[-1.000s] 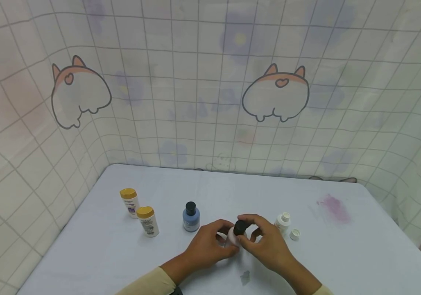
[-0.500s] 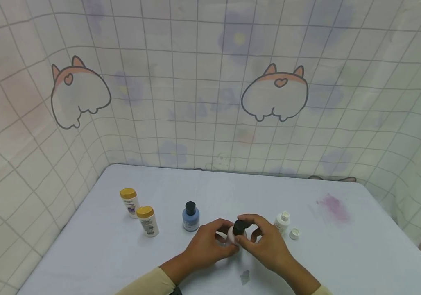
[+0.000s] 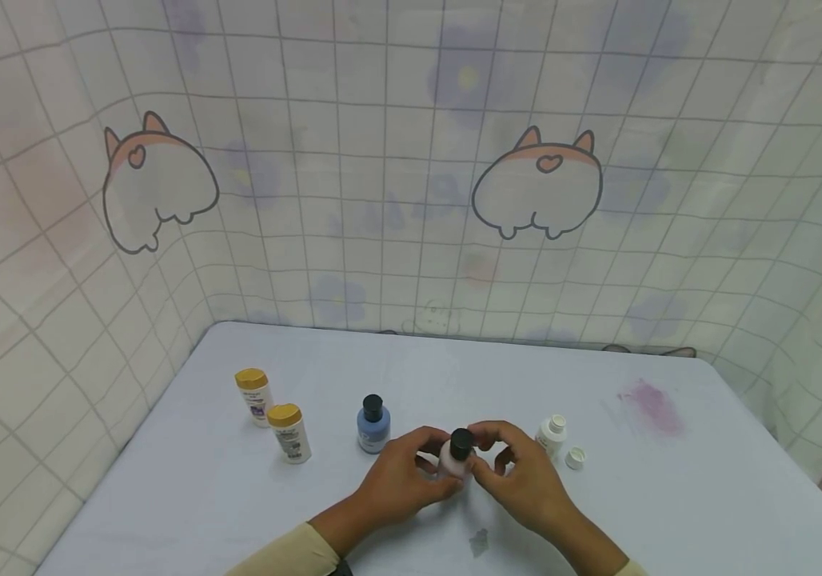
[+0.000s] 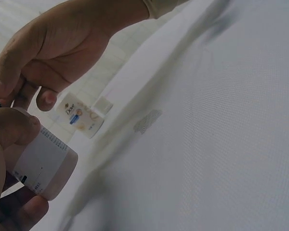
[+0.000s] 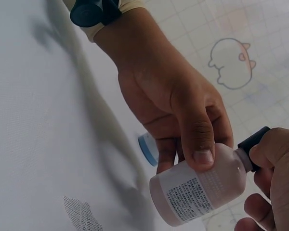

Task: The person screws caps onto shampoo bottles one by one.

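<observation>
My left hand [image 3: 400,484] grips a pale pink bottle [image 3: 452,462] round its body, just above the white table. In the right wrist view the bottle [image 5: 200,187] lies aslant, its printed back label showing and the left thumb [image 5: 201,149] across it. At the bottle's black cap [image 3: 462,442] is my right hand [image 3: 526,484], thumb and index finger at the cap's side. The right wrist view shows the right thumb on the cap [image 5: 253,144]; the fingertips behind it are hidden. A blue bottle [image 3: 373,430] with a black cap stands left of my hands.
Two white bottles with yellow caps, the nearer bottle [image 3: 292,442] and the farther bottle [image 3: 256,402], stand at the left. Right of my hands stands an uncapped white bottle [image 3: 551,436], with a small white cap [image 3: 576,458] beside it. A pink stain [image 3: 656,406] marks the table's right side.
The bottle's black cap end has tipped slightly left. My right fingers have slid from over the cap to its right side, so more of the cap shows. My left hand keeps its grip.
</observation>
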`<state>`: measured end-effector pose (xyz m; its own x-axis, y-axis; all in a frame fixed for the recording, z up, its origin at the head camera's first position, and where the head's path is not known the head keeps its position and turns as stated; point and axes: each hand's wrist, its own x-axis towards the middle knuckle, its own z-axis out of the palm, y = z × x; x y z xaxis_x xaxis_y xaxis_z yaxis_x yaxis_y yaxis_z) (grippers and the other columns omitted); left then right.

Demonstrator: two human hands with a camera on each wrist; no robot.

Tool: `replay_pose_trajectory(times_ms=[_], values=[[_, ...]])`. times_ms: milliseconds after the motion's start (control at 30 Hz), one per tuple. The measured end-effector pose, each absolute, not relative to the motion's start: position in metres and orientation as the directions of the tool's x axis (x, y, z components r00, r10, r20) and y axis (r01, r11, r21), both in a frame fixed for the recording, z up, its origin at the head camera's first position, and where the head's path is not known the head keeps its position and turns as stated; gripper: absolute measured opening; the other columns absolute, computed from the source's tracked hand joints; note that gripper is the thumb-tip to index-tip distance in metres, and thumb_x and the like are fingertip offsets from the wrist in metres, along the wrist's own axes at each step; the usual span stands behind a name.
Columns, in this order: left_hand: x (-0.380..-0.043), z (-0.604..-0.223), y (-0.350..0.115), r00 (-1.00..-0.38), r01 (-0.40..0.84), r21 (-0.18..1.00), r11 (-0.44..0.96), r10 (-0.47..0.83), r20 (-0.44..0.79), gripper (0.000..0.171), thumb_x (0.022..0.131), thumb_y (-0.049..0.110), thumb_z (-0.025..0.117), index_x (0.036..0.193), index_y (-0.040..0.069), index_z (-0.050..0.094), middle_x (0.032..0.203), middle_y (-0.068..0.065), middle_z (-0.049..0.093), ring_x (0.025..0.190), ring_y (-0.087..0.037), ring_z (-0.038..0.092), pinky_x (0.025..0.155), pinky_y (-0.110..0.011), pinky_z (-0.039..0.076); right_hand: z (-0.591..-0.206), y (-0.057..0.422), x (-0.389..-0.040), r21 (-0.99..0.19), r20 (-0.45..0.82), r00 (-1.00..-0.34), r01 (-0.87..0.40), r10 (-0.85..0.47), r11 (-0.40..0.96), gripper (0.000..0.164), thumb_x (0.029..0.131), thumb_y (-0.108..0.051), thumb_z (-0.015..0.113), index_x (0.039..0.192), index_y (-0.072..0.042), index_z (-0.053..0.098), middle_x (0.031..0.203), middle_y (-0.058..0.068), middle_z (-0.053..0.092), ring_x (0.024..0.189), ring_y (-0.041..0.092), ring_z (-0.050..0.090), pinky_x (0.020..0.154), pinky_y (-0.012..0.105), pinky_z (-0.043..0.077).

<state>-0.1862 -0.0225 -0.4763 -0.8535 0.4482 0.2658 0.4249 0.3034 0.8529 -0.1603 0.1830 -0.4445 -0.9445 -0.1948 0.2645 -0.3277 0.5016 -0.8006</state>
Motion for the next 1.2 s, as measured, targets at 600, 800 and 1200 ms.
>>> replay_pose_trajectory(times_ms=[600,800,1200], values=[[-0.1847,-0.4751,-0.0237,-0.851,0.411,0.862,0.296,0.462,0.247,0.048,0.076,0.033,0.078,0.117,0.022,0.056,0.110,0.012,0.060,0.101,-0.004,0.056,0.081,-0.025,0.052,-0.4443,0.1801,-0.1616,-0.810,0.244,-0.947,-0.318,-0.211,0.493,0.040,0.084,-0.015,0.071,0.115,-0.038,0.059,0.114,-0.017,0.058,0.084,0.015,0.056,0.055,0.025,0.049],[-0.1846,-0.4737,-0.0224,-0.853,0.404,0.868,0.288,0.460,0.245,0.045,0.076,0.029,0.079,0.115,0.022,0.057,0.108,0.012,0.060,0.101,-0.004,0.056,0.080,-0.025,0.052,-0.4458,0.1794,-0.1642,-0.814,0.250,-0.950,-0.312,-0.189,0.490,0.032,0.079,-0.029,0.077,0.104,-0.032,0.058,0.101,-0.010,0.058,0.081,0.020,0.058,0.064,0.029,0.050],[-0.1835,-0.4730,-0.0228,-0.846,0.416,0.864,0.284,0.470,0.253,0.046,0.077,0.030,0.078,0.117,0.022,0.056,0.110,0.011,0.060,0.100,-0.004,0.057,0.080,-0.025,0.052,-0.4451,0.1820,-0.1637,-0.841,0.193,-0.960,-0.268,-0.203,0.470,0.040,0.082,-0.029,0.074,0.117,-0.036,0.057,0.117,-0.016,0.057,0.087,0.019,0.058,0.067,0.029,0.050]])
